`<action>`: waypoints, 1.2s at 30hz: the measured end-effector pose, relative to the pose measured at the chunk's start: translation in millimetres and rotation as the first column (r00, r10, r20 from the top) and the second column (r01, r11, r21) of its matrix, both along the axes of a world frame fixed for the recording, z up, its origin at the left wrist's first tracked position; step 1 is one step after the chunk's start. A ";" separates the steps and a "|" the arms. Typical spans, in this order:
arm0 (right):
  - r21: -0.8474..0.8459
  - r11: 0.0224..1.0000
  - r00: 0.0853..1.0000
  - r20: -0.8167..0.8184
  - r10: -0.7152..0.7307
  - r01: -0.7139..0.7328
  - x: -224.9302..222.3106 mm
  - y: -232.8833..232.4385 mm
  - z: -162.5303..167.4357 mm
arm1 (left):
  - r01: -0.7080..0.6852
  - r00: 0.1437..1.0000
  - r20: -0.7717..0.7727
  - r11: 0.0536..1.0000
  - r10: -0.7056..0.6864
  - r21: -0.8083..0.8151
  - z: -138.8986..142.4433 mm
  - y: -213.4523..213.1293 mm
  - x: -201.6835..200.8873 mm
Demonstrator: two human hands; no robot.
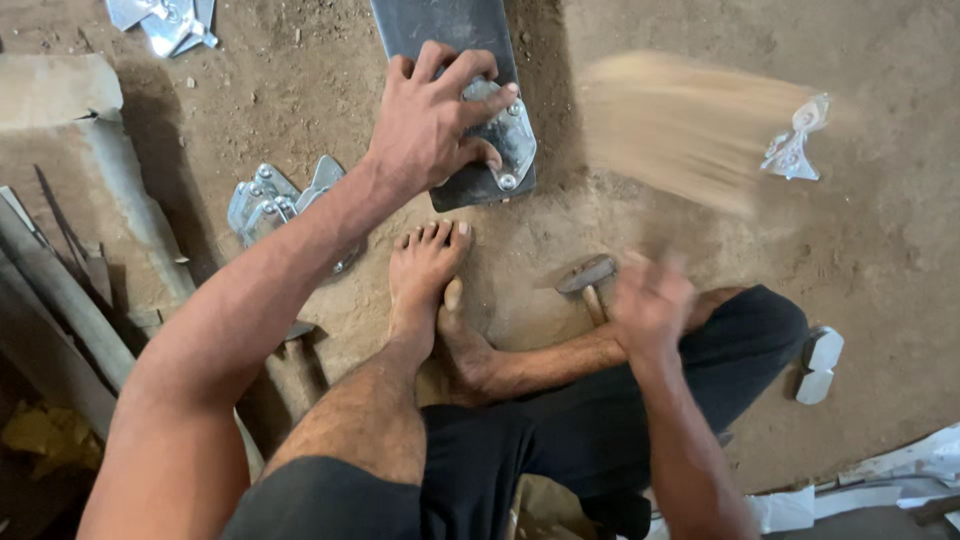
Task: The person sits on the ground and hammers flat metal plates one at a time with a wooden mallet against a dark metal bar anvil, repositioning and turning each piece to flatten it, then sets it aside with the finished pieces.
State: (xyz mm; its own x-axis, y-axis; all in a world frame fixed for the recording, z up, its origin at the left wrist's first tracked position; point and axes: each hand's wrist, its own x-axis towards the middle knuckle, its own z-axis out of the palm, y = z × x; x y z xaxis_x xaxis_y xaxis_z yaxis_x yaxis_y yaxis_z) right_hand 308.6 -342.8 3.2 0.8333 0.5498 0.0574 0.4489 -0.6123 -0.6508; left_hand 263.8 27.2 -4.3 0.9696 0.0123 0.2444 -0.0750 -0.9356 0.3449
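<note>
My left hand (435, 115) presses down on a shiny metal bracket (512, 140) with rivets and curls its fingers over it. The bracket lies on the near end of a dark metal plate (440, 25) on the dirt floor. My right hand (650, 300) is blurred by motion above my right knee. A hammer (587, 275) lies just left of that hand, head on the ground, not blurred. A broad tan motion blur (680, 120) fans out above the right hand. I cannot tell what it is or whether the hand holds it.
My bare feet (430, 270) rest just below the plate. More shiny brackets lie at the left (265, 200), top left (165, 20), right (795, 145) and lower right (818, 365). Grey slabs and bars (60, 280) line the left edge. Paper scraps (900, 470) lie at the bottom right.
</note>
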 end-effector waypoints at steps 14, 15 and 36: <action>0.058 0.948 0.776 -0.591 -0.220 0.312 -26.9 0.0 -15.0 | -0.045 0.999 -0.033 0.987 0.040 -0.152 9.3 -5.8 -9.7; 0.097 0.938 0.758 -0.619 -0.207 0.334 -24.2 4.1 -14.4 | -0.107 0.994 -0.027 0.980 0.104 -0.167 8.6 -9.5 -11.9; 0.168 0.980 0.994 0.009 -0.109 0.106 -2.2 14.7 0.8 | -0.279 0.956 0.030 0.935 0.292 -0.218 -0.9 -29.8 -15.8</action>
